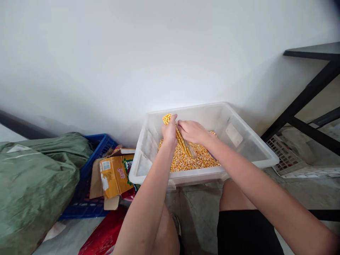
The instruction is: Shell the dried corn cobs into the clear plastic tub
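My left hand [169, 129] is closed around a yellow ear of corn [181, 141], whose kernel-covered top end sticks out above the fist. The ear slants down to the right, with pale wispy husk or silk at its lower end. My right hand [191, 130] lies against the ear just right of the left hand; its fingers are curled at the cob, and the fingertips are partly hidden. Below both hands, loose corn kernels [196, 161] cover the bottom of a translucent plastic tub [252, 150].
A white wall stands behind the tub. To the left are a blue crate [82, 209], a torn orange cardboard box [115, 177], a green sack [37, 191] and a red bag [106, 232]. A black metal frame [305, 90] and a white basket [285, 156] are at right.
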`<state>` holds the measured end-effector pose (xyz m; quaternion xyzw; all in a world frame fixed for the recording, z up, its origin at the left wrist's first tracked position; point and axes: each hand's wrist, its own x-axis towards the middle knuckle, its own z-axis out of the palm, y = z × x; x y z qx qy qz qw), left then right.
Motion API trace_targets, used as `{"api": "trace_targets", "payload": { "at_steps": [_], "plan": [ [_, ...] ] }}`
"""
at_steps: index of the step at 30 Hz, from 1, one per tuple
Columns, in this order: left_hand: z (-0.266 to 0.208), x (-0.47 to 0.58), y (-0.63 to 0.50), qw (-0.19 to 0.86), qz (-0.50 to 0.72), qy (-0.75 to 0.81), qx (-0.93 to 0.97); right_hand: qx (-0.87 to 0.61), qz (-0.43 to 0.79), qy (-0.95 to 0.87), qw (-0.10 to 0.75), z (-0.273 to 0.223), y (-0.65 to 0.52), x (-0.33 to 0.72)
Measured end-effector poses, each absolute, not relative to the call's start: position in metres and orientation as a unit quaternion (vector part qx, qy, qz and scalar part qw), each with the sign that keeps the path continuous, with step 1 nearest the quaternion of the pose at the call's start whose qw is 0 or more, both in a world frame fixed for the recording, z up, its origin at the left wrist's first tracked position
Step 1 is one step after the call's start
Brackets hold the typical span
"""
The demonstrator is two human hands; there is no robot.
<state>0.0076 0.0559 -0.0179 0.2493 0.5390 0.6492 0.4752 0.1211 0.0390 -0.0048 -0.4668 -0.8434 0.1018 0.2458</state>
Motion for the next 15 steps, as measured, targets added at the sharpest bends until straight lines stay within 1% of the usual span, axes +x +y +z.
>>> {"api": "trace_targets", "payload": {
  "at_steps": [3, 5, 7, 9, 10, 11, 12, 15],
  "plan": [
    [-0.017, 0.007, 0.054, 0.450, 0.659, 0.537, 0.273, -0.442, 0.171, -0.830, 0.295, -0.006, 0.040, 0.118],
    [-0.015, 0.009, 0.051, 0.444, 0.666, 0.524, 0.292, -0.446, 0.261, -0.781, 0.350, -0.009, 0.041, 0.112],
    [-0.014, 0.011, 0.048, 0.437, 0.678, 0.509, 0.301, -0.464, 0.376, -0.694, 0.401, -0.011, 0.044, 0.108],
    [-0.012, 0.012, 0.047, 0.438, 0.689, 0.494, 0.298, -0.473, 0.478, -0.606, 0.425, -0.012, 0.048, 0.107],
    [-0.011, 0.012, 0.047, 0.443, 0.694, 0.488, 0.291, -0.479, 0.503, -0.580, 0.425, -0.012, 0.050, 0.109],
    [-0.010, 0.012, 0.047, 0.448, 0.697, 0.483, 0.283, -0.490, 0.502, -0.577, 0.418, -0.013, 0.053, 0.112],
    [-0.009, 0.011, 0.048, 0.454, 0.698, 0.480, 0.274, -0.507, 0.476, -0.594, 0.405, -0.014, 0.056, 0.116],
    [-0.008, 0.008, 0.050, 0.462, 0.697, 0.484, 0.257, -0.534, 0.347, -0.670, 0.382, -0.016, 0.062, 0.130]
  ]
}}
